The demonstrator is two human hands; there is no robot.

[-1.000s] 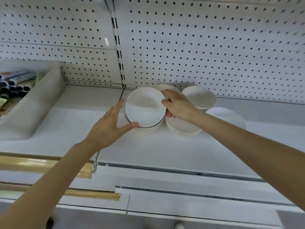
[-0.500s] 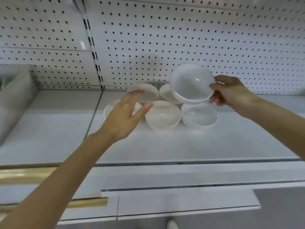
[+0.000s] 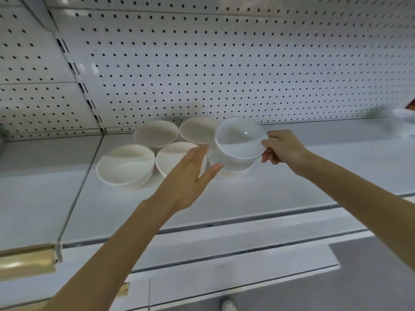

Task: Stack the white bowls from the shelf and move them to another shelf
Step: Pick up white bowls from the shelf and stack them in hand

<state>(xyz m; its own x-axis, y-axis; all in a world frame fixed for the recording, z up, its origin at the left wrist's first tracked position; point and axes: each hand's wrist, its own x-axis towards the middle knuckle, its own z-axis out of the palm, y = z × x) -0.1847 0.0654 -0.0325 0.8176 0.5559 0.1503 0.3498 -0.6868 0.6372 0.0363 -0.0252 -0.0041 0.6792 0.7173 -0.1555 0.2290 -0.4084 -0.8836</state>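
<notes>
Bowl [image 3: 240, 138] lower, between curled right fingers [image 3: 268, 157]

I see six white bowls, plain and glossy, all mouth-up, clustered on white shelf [image 3: 292, 189] near its back.
Back-left bowl [image 3: 156, 136] and back-middle bowl [image 3: 197, 130] side by side against rear.
Front-left bowl [image 3: 125, 166] sits nearest me, tipped slightly toward me.
Front-middle bowl [image 3: 173, 157] just beside it, partly hidden from me.
Held bowl [image 3: 240, 138] tilted, mouth toward me, right rim pinched by right hand [image 3: 283, 150].
Directly under it, front-right bowl [image 3: 231, 170] rests on shelf; can't tell if the two touch.
</notes>
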